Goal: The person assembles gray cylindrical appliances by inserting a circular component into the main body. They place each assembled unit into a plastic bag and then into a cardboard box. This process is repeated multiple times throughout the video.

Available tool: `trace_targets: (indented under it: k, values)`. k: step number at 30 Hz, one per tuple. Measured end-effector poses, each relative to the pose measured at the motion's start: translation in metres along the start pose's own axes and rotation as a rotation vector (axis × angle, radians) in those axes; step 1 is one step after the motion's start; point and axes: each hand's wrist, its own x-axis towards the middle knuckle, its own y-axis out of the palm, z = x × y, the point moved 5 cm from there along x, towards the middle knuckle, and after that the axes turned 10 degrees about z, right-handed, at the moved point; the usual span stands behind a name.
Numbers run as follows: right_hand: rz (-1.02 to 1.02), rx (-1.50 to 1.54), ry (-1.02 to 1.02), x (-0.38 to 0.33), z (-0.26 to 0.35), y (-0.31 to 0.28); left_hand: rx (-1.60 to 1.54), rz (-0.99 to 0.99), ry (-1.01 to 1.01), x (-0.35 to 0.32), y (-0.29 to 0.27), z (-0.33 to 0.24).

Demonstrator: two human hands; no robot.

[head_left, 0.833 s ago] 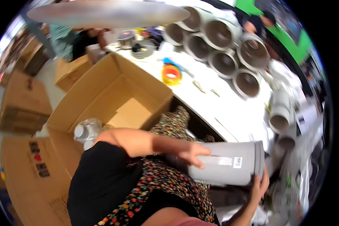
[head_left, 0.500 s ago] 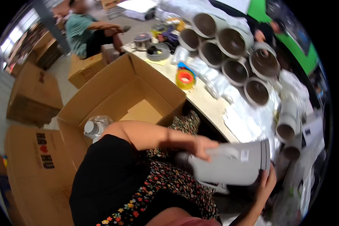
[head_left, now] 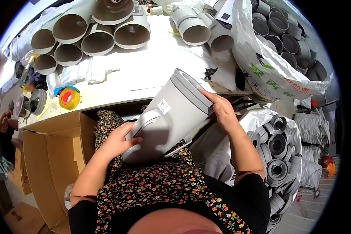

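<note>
A large grey cylindrical jug (head_left: pixel 167 121) leans over my lap, its top tilted up and to the right. A small white label sticks to its side, next to a curved handle (head_left: pixel 146 119). My left hand (head_left: pixel 123 139) grips the jug low down by that handle, thumb across the body. At the top, my right hand (head_left: pixel 221 111) holds the rim of the grey lid (head_left: pixel 193 91), fingers on the lid and thumb near its edge. A thin bar or second handle (head_left: pixel 179 147) stands out on the jug's underside.
An open cardboard box (head_left: pixel 62 163) stands at my left. On the table (head_left: pixel 144 91) are several grey cylinders (head_left: pixel 97 41) and a yellow tape roll (head_left: pixel 69 98). Bags of grey parts (head_left: pixel 279 91) and round lids (head_left: pixel 277 167) are at my right. A person (head_left: pixel 2 148) sits far left.
My view has swung right, away from the box and toward the bags. The jug has gone from lying nearly level to tilted, lid end up, with both hands still on it.
</note>
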Motion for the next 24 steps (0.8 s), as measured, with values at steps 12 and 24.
trace_targets:
  k: [12,24]
  values:
    - [-0.3,0.129,-0.154,0.002,-0.018,-0.046,-0.144,0.036,-0.079,-0.001,-0.001,0.01]
    - [0.145,-0.144,0.107,0.061,-0.07,-0.017,0.272,0.091,0.161,0.003,0.027,-0.008]
